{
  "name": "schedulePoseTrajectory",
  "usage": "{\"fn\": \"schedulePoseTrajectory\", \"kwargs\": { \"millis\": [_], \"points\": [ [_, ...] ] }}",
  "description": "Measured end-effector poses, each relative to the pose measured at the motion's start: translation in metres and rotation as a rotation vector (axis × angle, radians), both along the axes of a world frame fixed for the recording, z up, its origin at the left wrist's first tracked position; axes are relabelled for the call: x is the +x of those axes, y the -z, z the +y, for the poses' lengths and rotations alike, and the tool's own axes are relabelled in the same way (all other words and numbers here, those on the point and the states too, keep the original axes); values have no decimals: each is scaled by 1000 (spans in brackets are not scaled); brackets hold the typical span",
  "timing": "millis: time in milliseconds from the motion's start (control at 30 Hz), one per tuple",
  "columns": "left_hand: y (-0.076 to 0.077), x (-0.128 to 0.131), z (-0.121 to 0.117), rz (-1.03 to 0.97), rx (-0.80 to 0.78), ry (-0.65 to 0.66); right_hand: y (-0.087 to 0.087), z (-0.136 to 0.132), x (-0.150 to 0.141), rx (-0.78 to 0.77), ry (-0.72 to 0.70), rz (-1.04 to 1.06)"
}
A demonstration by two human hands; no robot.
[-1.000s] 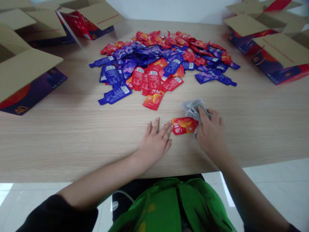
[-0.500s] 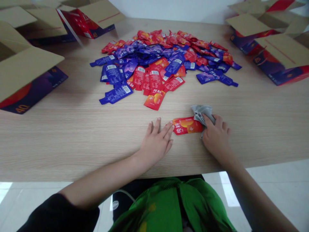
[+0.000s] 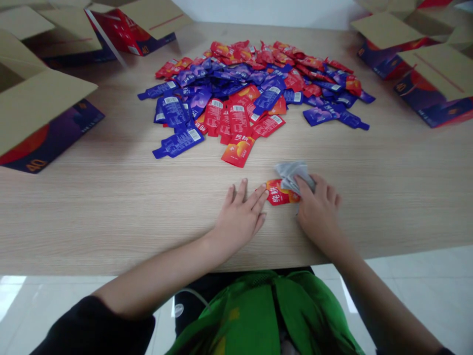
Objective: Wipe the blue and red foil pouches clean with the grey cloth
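Observation:
A red sachet (image 3: 278, 193) with orange fruit printed on it lies flat on the table in front of me. The fingertips of my left hand (image 3: 240, 214) press on its narrow left end, fingers stretched out and spread. In my right hand (image 3: 320, 212) is a crumpled grey cloth (image 3: 293, 175), gripped between thumb and fingers. The cloth rests on the sachet's right part and hides it. Beyond my hands spreads a heap of red and blue sachets (image 3: 236, 116), the nearest red one apart from my fingers.
Open cardboard boxes stand at the left, the nearest box (image 3: 55, 135) with its flap over the table (image 3: 92, 217). More open boxes, including a near one (image 3: 436, 93), are at the right. A pale wall (image 3: 273, 12) bounds the back; the table's front edge is close to my body.
My right hand has slid left with the cloth along the red sachet, covering more of it. My left hand stays on the sachet's left end.

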State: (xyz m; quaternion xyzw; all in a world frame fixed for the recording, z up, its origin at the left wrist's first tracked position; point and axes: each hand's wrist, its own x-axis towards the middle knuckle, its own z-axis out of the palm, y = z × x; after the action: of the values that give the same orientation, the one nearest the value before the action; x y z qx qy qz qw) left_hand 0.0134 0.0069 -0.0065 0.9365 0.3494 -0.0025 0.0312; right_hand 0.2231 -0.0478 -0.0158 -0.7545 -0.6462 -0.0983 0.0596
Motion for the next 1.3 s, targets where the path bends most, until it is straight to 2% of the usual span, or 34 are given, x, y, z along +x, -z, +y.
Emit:
{"fn": "schedulePoseTrajectory", "kwargs": {
  "millis": [100, 200, 267, 367, 467, 567, 767, 867, 967, 1100, 1200, 1300],
  "points": [
    [-1, 0, 0, 8, -16, 4, 0, -2, 34, -32, 75, 8],
    [-1, 0, 0, 5, -18, 1, -5, 1, 46, -12, 86, 66],
    [0, 0, 0, -4, -13, -2, -10, 6, 38, 63, 67, 127],
    [1, 0, -1, -23, 3, -4, -15, 9, 8, 172, -38, 196],
    [1, 0, 0, -13, 2, 4, -12, 6, -22, 107, -163, 158],
    [-1, -1, 0, -2, -2, 14, -6, -6, -30, 3, -183, 67],
    [-2, -1, 0, -8, 6, 8, -3, -25, 11, -29, -30, -16],
    [-1, 0, 0, 2, 6, 9, -10, -21, 36, -96, 30, -4],
    [1, 0, -1, -4, 18, 7, -22, -6, 47, -106, 3, 78],
    [3, 0, -1, -22, 31, -4, -28, 12, 16, 28, -97, 149],
    [1, 0, -1, -16, 8, 4, -19, 14, -17, -4, -176, 102],
    [-1, 0, -1, -5, -4, 3, -8, 8, -25, -31, -166, 57]
  ]
}}
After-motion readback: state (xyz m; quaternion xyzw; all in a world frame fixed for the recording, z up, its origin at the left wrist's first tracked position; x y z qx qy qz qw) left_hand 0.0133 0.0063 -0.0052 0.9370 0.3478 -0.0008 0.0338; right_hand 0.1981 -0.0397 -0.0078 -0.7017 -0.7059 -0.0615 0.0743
